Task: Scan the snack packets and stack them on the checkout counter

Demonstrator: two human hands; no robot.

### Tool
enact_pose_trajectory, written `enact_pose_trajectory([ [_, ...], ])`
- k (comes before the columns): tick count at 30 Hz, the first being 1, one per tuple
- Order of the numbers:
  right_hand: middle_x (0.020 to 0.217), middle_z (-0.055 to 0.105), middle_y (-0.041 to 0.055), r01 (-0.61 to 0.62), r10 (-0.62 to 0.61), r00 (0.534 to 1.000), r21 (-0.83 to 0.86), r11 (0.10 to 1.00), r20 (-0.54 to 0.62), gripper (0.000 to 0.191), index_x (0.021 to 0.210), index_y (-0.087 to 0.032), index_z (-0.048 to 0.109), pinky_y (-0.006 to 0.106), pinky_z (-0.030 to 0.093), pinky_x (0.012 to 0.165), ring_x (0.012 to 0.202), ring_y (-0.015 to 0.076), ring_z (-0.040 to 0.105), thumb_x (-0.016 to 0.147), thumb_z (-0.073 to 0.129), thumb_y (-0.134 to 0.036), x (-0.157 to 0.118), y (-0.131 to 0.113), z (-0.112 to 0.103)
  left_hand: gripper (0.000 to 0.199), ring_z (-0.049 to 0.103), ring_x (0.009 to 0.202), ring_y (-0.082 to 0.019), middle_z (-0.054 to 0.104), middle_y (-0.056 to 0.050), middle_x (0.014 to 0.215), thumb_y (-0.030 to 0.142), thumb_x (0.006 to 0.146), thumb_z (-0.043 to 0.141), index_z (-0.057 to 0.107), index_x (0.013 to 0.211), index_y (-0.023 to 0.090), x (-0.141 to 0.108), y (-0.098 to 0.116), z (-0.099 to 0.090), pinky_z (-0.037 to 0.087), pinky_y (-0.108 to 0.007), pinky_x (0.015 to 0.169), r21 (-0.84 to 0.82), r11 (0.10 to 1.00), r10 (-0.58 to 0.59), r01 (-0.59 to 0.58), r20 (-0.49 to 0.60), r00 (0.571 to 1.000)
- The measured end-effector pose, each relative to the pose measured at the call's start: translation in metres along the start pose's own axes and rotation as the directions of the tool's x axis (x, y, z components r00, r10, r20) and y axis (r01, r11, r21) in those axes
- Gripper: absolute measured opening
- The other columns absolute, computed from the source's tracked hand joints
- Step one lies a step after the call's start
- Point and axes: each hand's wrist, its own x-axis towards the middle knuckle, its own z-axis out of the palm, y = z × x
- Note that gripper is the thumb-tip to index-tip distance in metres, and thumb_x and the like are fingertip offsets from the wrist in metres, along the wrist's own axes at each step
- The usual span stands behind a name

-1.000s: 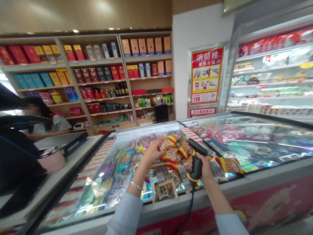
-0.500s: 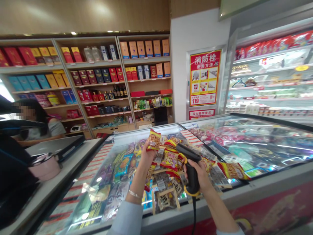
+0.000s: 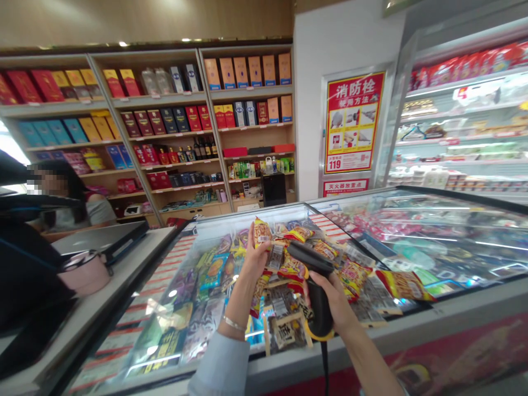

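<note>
My left hand (image 3: pixel 256 256) grips a red and yellow snack bag (image 3: pixel 262 232) and holds it up over the glass-topped freezer, its barcode label facing me. In my right hand (image 3: pixel 336 302) is a black and yellow barcode scanner (image 3: pixel 317 275), fingers wrapped round its handle. The scanner's head points left toward the bag, a short gap apart from it. Below the hands, several more red and yellow snack bags (image 3: pixel 352 276) lie on the freezer glass. Dark packets with pale edges (image 3: pixel 284 334) lie among them, nearest to me.
The freezer's sliding glass lid (image 3: pixel 445 231) extends to the right. A counter (image 3: pixel 136 258) on the left bears a pink container (image 3: pixel 84 273) and a dark flat device (image 3: pixel 99 240). A person (image 3: pixel 93 212) sits behind it. Shelves of boxes (image 3: pixel 173 121) line the back wall.
My left hand has turned the snack bag so that its barcode faces the scanner more. The scanner has shifted slightly left toward it. The camera view has moved a little.
</note>
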Motion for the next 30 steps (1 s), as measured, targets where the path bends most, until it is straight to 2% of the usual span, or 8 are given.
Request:
enact_pose_trajectory([
  [6,0.053,0.062,0.0022,-0.003,0.002,1.000,-0.011,1.000,-0.005,0.041,0.068,-0.016,0.061,0.021,0.041,0.039,0.039,0.0118,0.054,0.069,0.076,-0.053,-0.003,0.000,0.008,0.113,0.064,0.102,-0.016,0.062,-0.003,0.127,0.016,0.053,0.085,0.027,0.148,0.039,-0.003,0.003,0.003,0.049,-0.025,0.087,0.079,0.996,0.045,-0.046,0.010,0.999],
  [12,0.052,0.061,0.0018,-0.007,0.007,1.000,-0.041,0.999,0.000,0.041,0.067,-0.016,0.060,0.021,0.040,0.039,0.040,0.0117,0.054,0.070,0.075,-0.054,-0.005,-0.006,0.010,0.120,0.065,0.096,-0.016,0.054,-0.008,0.136,0.016,0.053,0.085,0.020,0.152,0.038,-0.004,-0.001,0.004,0.051,-0.024,0.081,0.218,0.969,0.117,-0.113,-0.006,0.993],
  [18,0.053,0.062,0.0016,-0.001,0.000,1.000,-0.043,0.999,-0.012,0.040,0.069,-0.017,0.059,0.021,0.041,0.038,0.040,0.0118,0.054,0.069,0.076,-0.053,-0.006,-0.008,0.011,0.107,0.066,0.096,-0.015,0.058,-0.006,0.133,0.018,0.060,0.083,0.028,0.149,0.038,-0.003,-0.006,0.001,0.051,-0.022,0.080,0.204,0.971,0.128,-0.124,-0.007,0.992],
  [23,0.053,0.062,0.0014,-0.009,0.008,1.000,-0.051,0.999,-0.015,0.040,0.070,-0.017,0.059,0.021,0.041,0.038,0.039,0.0118,0.054,0.068,0.076,-0.053,-0.007,-0.010,0.014,0.101,0.065,0.102,-0.017,0.060,-0.005,0.131,0.016,0.057,0.085,0.038,0.144,0.035,-0.001,-0.009,-0.002,0.051,-0.025,0.085,0.205,0.971,0.132,-0.119,-0.048,0.990],
  [30,0.052,0.061,0.0015,0.014,-0.014,1.000,-0.122,0.992,0.000,0.040,0.069,-0.016,0.062,0.022,0.042,0.039,0.039,0.0119,0.054,0.067,0.076,-0.053,-0.007,-0.018,0.013,0.093,0.064,0.108,-0.021,0.062,-0.005,0.127,0.012,0.055,0.084,0.047,0.139,0.030,-0.003,-0.008,-0.004,0.051,-0.027,0.088,0.295,0.948,0.140,-0.122,-0.041,0.989],
])
